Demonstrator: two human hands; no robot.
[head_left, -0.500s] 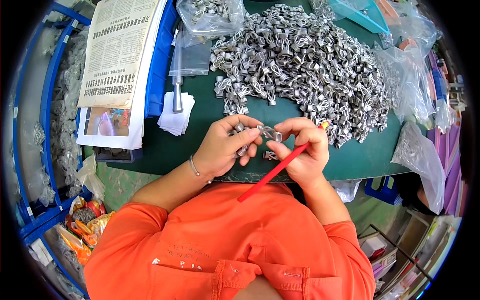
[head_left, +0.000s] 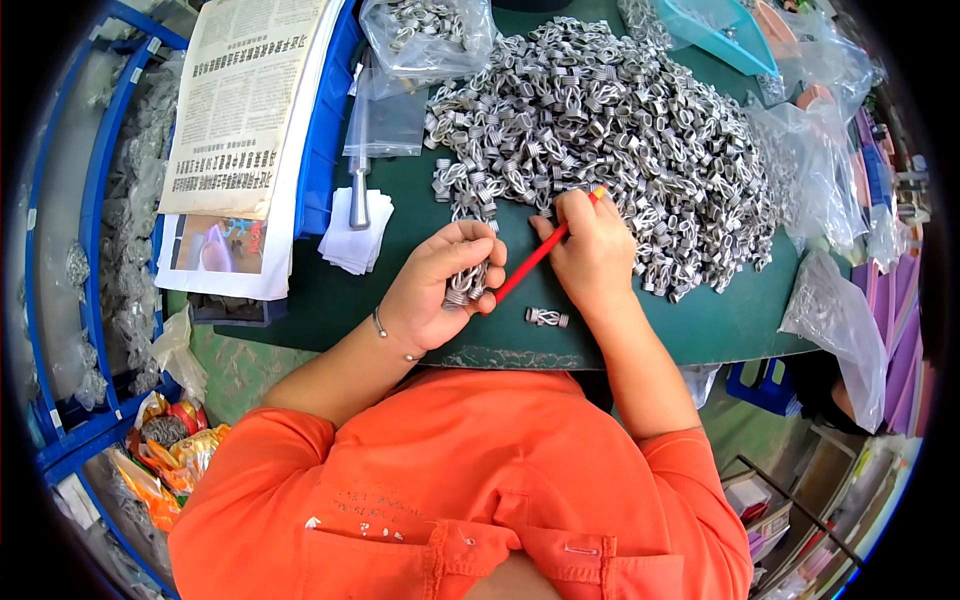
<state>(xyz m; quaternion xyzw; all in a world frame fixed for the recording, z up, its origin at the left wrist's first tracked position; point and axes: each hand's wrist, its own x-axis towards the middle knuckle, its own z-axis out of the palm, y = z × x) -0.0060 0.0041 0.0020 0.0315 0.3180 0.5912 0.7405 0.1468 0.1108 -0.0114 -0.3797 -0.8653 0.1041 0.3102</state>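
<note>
My left hand (head_left: 445, 275) is curled round several small grey metal spring clips (head_left: 466, 286), coiled pieces with twisted wire loops. My right hand (head_left: 597, 250) is at the near edge of a big heap of the same clips (head_left: 610, 130), its fingers closed on a red pen-like stick (head_left: 530, 264) with a yellow tip. The stick slants down toward my left fingers. Whether my right fingertips also pinch a clip is hidden. One loose clip (head_left: 546, 317) lies on the green table (head_left: 430, 190) between my forearms.
Left of the heap are a metal-handled tool (head_left: 359, 200), white paper slips (head_left: 350, 240), a clear bag of clips (head_left: 425, 40) and a blue bin (head_left: 322, 150) beside a newspaper (head_left: 235, 110). Clear plastic bags (head_left: 815, 160) and a turquoise tray (head_left: 722, 35) stand to the right.
My right hand has moved away from my left hand and forward to the heap, the red stick still in it. My left hand has shifted slightly left and down. The loose clip now shows fully.
</note>
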